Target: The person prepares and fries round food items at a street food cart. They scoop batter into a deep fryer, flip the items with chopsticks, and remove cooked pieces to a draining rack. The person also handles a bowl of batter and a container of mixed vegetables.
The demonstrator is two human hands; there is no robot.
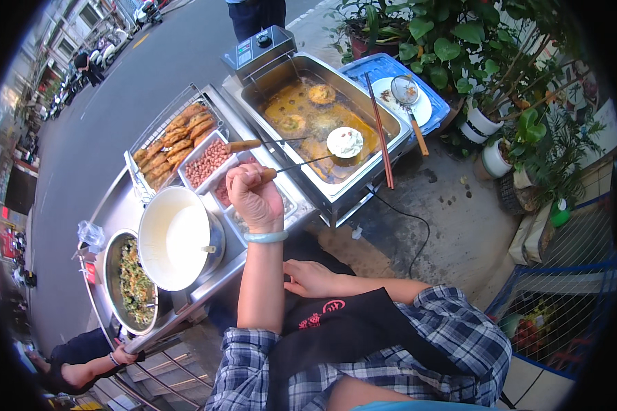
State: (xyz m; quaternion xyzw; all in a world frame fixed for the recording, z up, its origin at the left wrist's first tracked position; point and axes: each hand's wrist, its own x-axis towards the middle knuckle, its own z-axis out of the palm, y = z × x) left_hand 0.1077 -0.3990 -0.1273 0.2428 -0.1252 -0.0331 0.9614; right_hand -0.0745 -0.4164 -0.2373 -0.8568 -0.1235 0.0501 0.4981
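Note:
My left hand (256, 197), with a pale bangle at its wrist, is closed round the wooden handle of a long thin-stemmed ladle (269, 176). At the ladle's far end a white batter mound (345, 142) with a few peanuts on top sits at the oil's surface in the metal fryer (395, 130). A browned fritter (321, 94) floats farther back, a paler one nearer the left wall. A second wooden-handled ladle (243, 145) reaches into the oil. My right hand (312, 279) is held low before my apron, fingers curled by a small dark thing I cannot make out.
Left of the fryer stand a wire rack of fried pieces (175, 140), a tub of peanuts (206, 163), a white batter pot (175, 236) and a bowl of chopped vegetables (136, 281). Chopsticks (379, 130) cross the fryer's right rim. A strainer (405, 90) lies over a plate. Another person's hand (122, 356) touches the cart.

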